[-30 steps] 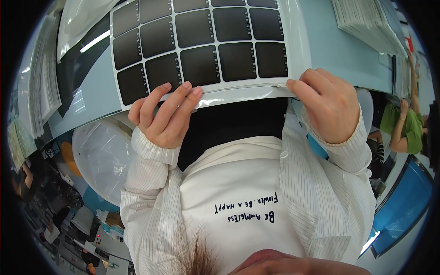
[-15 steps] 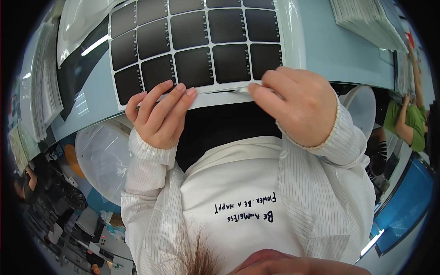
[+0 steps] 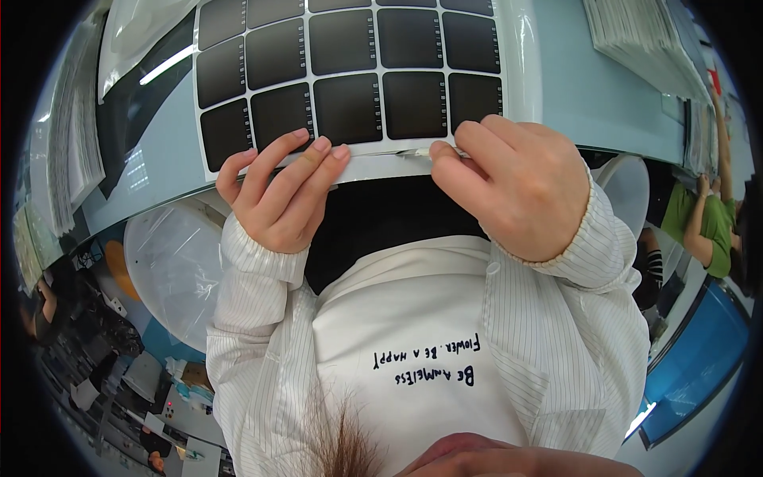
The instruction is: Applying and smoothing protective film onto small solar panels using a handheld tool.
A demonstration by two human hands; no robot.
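A white sheet bearing rows of black rounded squares (image 3: 347,109) lies on the table in front of me. My left hand (image 3: 278,199) rests at the sheet's near left edge, fingers stretched out and slightly spread, touching the border from above. At the near right edge, my right hand (image 3: 520,191) is closed in a pinch on a thin pale strip (image 3: 413,153) that runs along the border. Some of the strip is hidden beneath my right fingers. A corner of the squares is covered by that hand too.
The glossy pale blue tabletop (image 3: 568,95) ends just before my body. Paper stacks stand at the right (image 3: 640,40) and left (image 3: 63,135). Below the table edge are translucent round bins at left (image 3: 175,270) and right (image 3: 625,195). A person in green (image 3: 709,222) stands far right.
The view has shifted slightly, and the sheet appears a little farther right and up. Both hands keep nearly the same places at its near edge, the right one still pinching.
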